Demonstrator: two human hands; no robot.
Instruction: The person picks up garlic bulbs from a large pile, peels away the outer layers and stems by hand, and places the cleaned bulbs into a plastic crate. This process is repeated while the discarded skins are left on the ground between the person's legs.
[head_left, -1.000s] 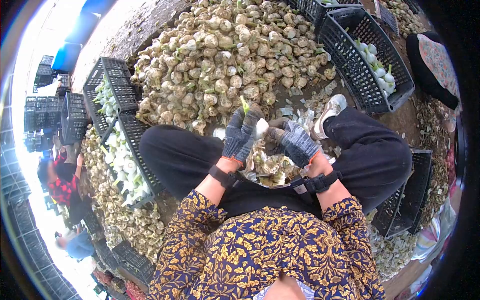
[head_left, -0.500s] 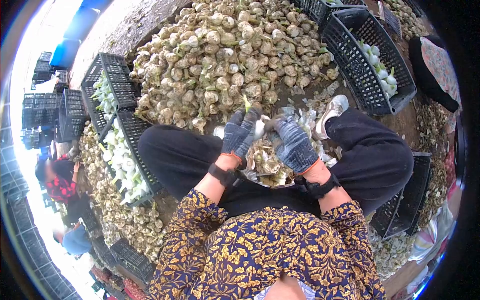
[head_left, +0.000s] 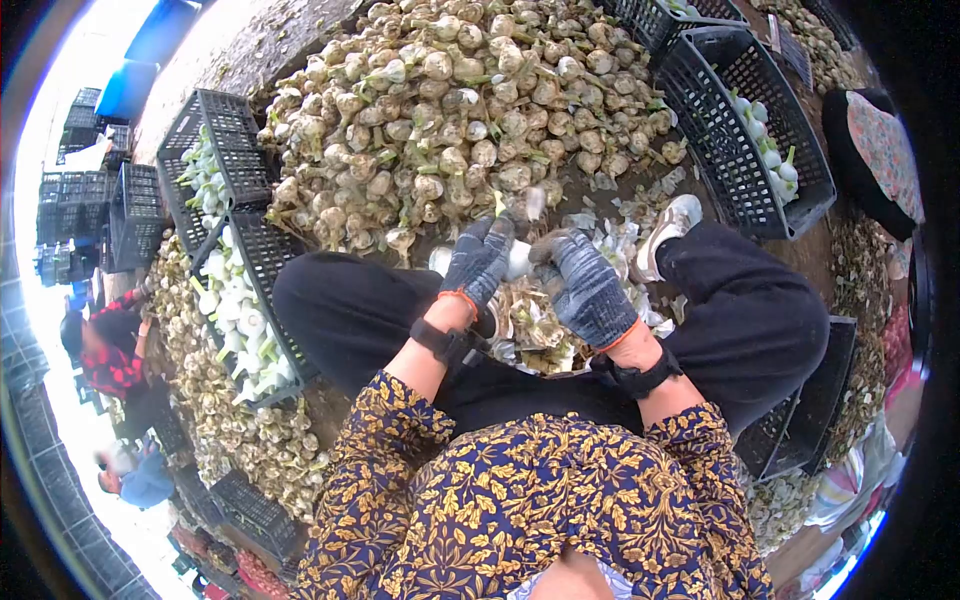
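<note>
My left hand (head_left: 478,264), in a grey knit glove with an orange cuff, is closed around a garlic bulb (head_left: 518,260). The bulb's peeled white side faces right, and a green stem end (head_left: 500,204) pokes up above the fingers. My right hand (head_left: 582,286), gloved alike, has its fingers curled right beside the bulb. What those fingers hold, if anything, is hidden. Just above the hands a small pale, blurred piece (head_left: 536,203) shows. Another white bulb (head_left: 440,261) lies left of my left hand. Loose peels (head_left: 540,335) lie below, between my legs.
A big heap of unpeeled garlic (head_left: 440,130) lies ahead. Black crates with white garlic stand left (head_left: 262,262) and right (head_left: 690,110); another crate (head_left: 815,400) is at lower right. Co-workers (head_left: 110,350) sit at far left, beside more garlic.
A blurred pale piece now shows above the hands. My right hand's fingers have curled in closer by the bulb. The left hand keeps its hold, and the view has shifted slightly.
</note>
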